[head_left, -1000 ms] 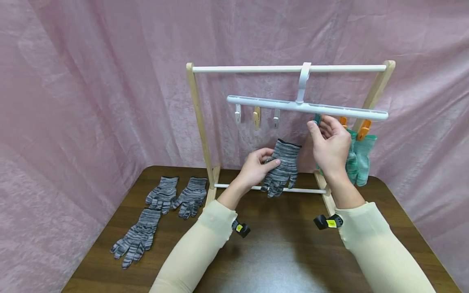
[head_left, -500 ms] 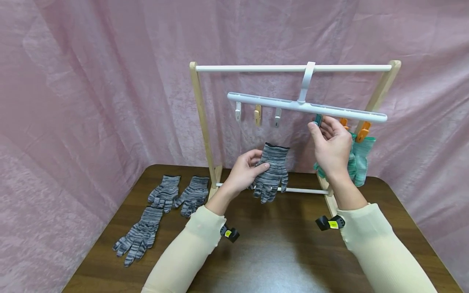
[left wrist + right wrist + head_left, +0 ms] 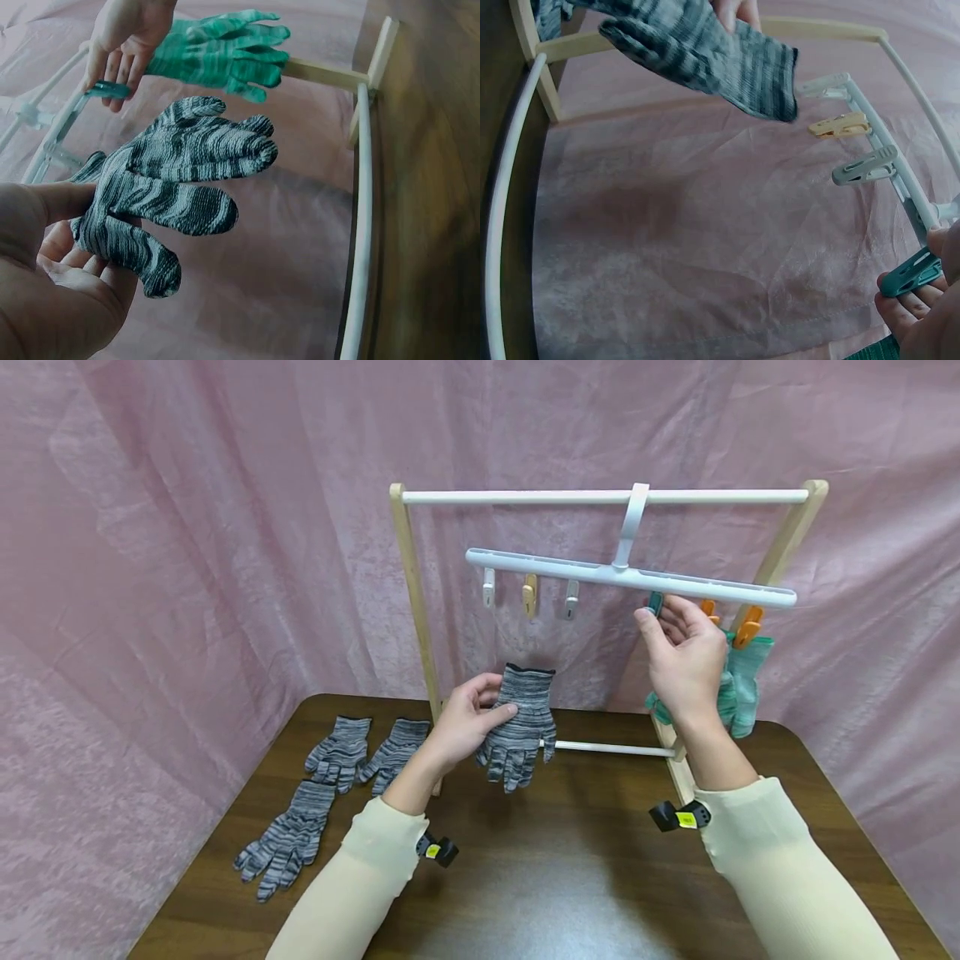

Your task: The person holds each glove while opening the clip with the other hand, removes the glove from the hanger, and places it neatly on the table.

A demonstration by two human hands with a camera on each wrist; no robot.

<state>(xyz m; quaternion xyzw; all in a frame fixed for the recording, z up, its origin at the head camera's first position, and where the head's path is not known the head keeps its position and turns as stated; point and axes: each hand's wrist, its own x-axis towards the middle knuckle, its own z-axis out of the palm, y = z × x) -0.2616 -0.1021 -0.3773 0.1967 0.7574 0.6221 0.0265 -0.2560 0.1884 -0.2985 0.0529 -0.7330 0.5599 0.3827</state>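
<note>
Left hand (image 3: 467,720) grips a grey striped glove (image 3: 517,723) by its cuff, fingers hanging down, above the desk (image 3: 570,877) before the wooden rack (image 3: 411,585); right hand (image 3: 682,660) pinches the teal clip (image 3: 655,603) under the white hanger bar (image 3: 630,578); green gloves (image 3: 738,687) hang beside it.

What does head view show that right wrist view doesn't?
Only head view: three grey gloves lying on the table, green gloves clipped on the hanger's right end, an orange clip, and the whole right hand.

Only right wrist view: a close look at the fingertips pinching the teal clip.

Both: the grey glove the left hand holds, the white hanger, and its free clips.
</note>
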